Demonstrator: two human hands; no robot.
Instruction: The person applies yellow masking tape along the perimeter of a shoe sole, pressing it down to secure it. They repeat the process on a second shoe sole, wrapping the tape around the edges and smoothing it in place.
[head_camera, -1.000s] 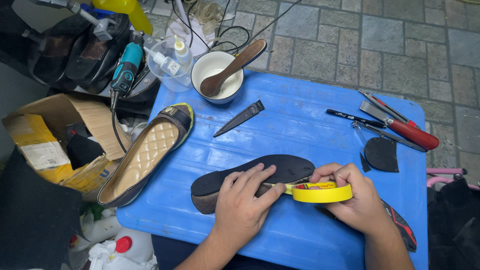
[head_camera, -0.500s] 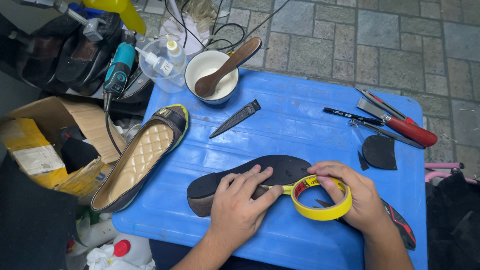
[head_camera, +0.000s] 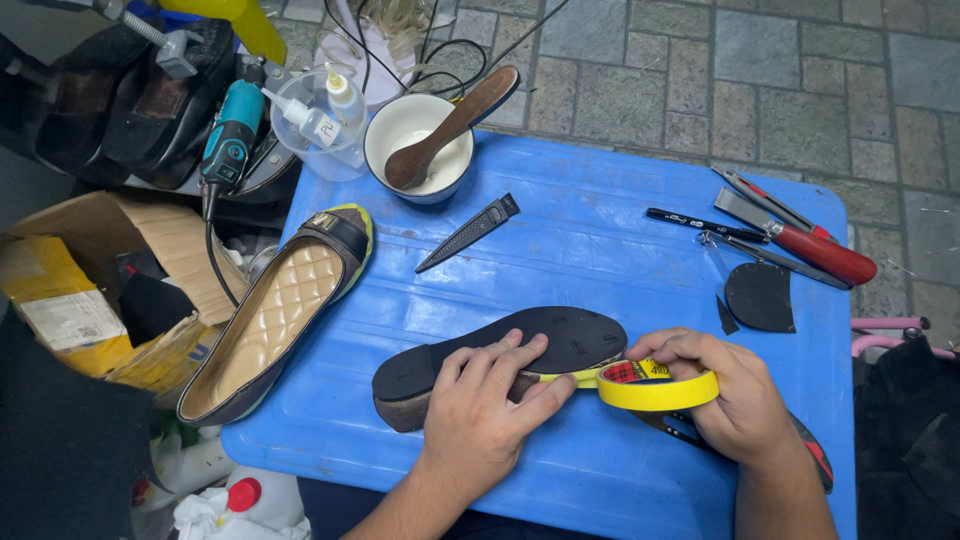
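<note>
Near the front edge of a moulded blue plastic counter (head_camera: 600, 240), a flat shoe (head_camera: 500, 355) turned sole-up, its black rubber sole matte and finely grained, tapering from a broad rounded forepart to a worn brownish heel at the left. Pressed flat over its middle, the left hand (head_camera: 480, 420), fingers spread, thumb pinning a yellow strip against the sole's edge. Just to the right, the right hand (head_camera: 735, 400) curled around a roll of yellow tape (head_camera: 655, 385), a smooth ring with a red-patterned inner core, the strip running taut from roll to shoe. Along the left edge, partly overhanging, the matching shoe (head_camera: 280, 320) upright, with quilted tan insole and yellow tape edging its rim. At the back left corner, a white enamel bowl (head_camera: 405, 125) holding a glossy brown wooden shoehorn-like piece (head_camera: 455, 125). Toward the middle back, a slim, dark, textured blade (head_camera: 470, 232). By the right edge, a red-handled tool (head_camera: 825, 253), a black pen (head_camera: 705, 225) and a dark half-round rubber heel piece (head_camera: 760, 297).
</note>
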